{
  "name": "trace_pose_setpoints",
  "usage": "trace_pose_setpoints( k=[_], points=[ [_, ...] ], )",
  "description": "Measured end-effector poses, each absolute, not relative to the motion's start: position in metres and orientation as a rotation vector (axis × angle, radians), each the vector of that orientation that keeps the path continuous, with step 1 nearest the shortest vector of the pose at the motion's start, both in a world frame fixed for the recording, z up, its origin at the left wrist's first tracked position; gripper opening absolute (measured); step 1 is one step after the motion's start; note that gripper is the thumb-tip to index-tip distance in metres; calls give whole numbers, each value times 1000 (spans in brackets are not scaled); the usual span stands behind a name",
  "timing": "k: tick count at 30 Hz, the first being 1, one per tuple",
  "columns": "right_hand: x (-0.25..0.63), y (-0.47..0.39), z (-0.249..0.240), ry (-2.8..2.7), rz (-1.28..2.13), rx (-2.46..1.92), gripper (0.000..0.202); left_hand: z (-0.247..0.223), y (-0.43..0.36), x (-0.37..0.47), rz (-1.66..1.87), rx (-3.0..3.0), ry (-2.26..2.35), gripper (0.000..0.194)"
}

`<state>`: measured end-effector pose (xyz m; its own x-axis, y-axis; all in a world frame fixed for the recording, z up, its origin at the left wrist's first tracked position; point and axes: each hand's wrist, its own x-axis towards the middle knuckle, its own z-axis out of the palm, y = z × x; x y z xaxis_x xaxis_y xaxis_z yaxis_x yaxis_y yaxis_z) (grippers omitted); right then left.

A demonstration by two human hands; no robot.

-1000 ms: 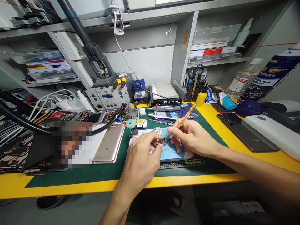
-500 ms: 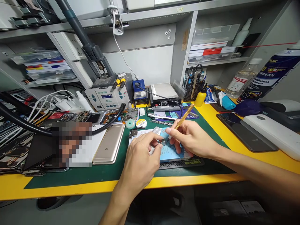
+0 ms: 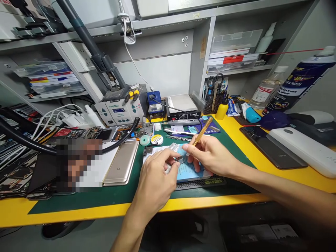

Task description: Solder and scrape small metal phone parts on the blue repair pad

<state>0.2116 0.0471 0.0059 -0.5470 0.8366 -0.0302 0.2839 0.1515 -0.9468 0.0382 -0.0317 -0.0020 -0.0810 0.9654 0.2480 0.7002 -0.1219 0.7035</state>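
My left hand [image 3: 157, 175] pinches a small electronic part [image 3: 180, 160] with a metallic face between thumb and fingertips, low over the mat. Gold tweezers [image 3: 201, 133] slant up out of my right hand [image 3: 207, 154], which is closed round them in a pen-like grip. Their tips, partly hidden by my fingers, point toward the small part; whether they touch it I cannot tell. Under both hands lies a light-blue printed sheet or pad [image 3: 189, 171]. A small dark part [image 3: 147, 150] rests just left of it.
A gold phone [image 3: 122, 164] lies left on the green mat [image 3: 105, 199]. Behind stand a grey soldering station [image 3: 119, 110] and a flat heating unit [image 3: 182, 105]. A yellow bottle [image 3: 222, 110], a dark phone [image 3: 271, 147] and a spray can [image 3: 296, 84] are at right. A black hose [image 3: 126, 134] arches over the left side.
The view has shifted slightly. The tweezers have turned a little in my right hand, showing more of their width. My left hand keeps its pinch on the small part.
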Motion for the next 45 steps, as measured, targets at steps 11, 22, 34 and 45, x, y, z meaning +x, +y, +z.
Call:
trace_pose_setpoints(
  k=[11, 22, 34, 45],
  points=[
    [210, 46, 8, -1908, 1394, -1044, 37, -1, -32, 39, 1025, 1835, 1797, 15],
    [209, 47, 6, -1900, 1382, -1052, 36, -1, -32, 38, 1035, 1842, 1798, 15],
    [210, 47, 5, -1887, 1378, -1094, 38, -2, -32, 38, 1038, 1835, 1801, 15],
    [209, 46, 6, -1904, 1352, -1106, 42, -1, -31, 39, 1042, 1835, 1808, 15]
  ],
)
